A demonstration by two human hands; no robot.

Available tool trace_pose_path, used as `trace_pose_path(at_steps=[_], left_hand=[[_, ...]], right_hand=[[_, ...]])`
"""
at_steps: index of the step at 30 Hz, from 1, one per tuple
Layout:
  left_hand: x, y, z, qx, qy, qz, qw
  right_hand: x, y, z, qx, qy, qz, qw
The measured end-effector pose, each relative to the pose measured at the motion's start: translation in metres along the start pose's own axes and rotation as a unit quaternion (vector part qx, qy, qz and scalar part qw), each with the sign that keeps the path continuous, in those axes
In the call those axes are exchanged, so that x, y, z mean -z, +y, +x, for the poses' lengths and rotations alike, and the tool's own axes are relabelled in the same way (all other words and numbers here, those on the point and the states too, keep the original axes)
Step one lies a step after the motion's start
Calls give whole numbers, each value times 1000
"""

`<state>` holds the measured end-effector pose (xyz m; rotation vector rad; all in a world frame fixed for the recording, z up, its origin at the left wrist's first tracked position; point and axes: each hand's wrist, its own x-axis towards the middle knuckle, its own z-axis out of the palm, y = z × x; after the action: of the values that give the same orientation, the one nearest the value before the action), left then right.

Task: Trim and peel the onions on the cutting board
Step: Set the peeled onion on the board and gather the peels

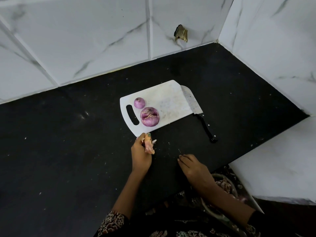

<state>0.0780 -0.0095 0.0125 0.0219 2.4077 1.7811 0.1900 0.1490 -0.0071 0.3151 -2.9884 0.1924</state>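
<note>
Two purple onions lie on a white cutting board (169, 100): a small one (139, 102) near the handle slot and a larger one (150, 116) in front of it, partly peeled with torn skin. A cleaver-like knife (196, 108) rests at the board's right edge, its black handle pointing toward me. My left hand (141, 153) is just below the board's near corner, shut on a bunch of dry onion peels (149, 146). My right hand (191, 165) lies flat on the black counter, fingers together, holding nothing.
The black counter (68, 142) meets white marble-tiled walls at the back and right. A bowl with peelings (224, 185) sits below the counter edge under my right forearm. A white ledge (273, 159) stands at the right.
</note>
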Motion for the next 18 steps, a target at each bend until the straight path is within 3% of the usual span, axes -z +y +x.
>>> trace_pose_path(at_steps=[6,10,18], left_hand=[[-5,-3,-2,15,-3,14,1000],[-9,-3,-6,-1,-10,18,1000],[-21,1,-12,-21,-15,12,1000]], right_hand=[[7,3,11,-64,-10,33,997],[6,12,25,-134,-75,85,984],[11,34,21,-282,-73,79,953]])
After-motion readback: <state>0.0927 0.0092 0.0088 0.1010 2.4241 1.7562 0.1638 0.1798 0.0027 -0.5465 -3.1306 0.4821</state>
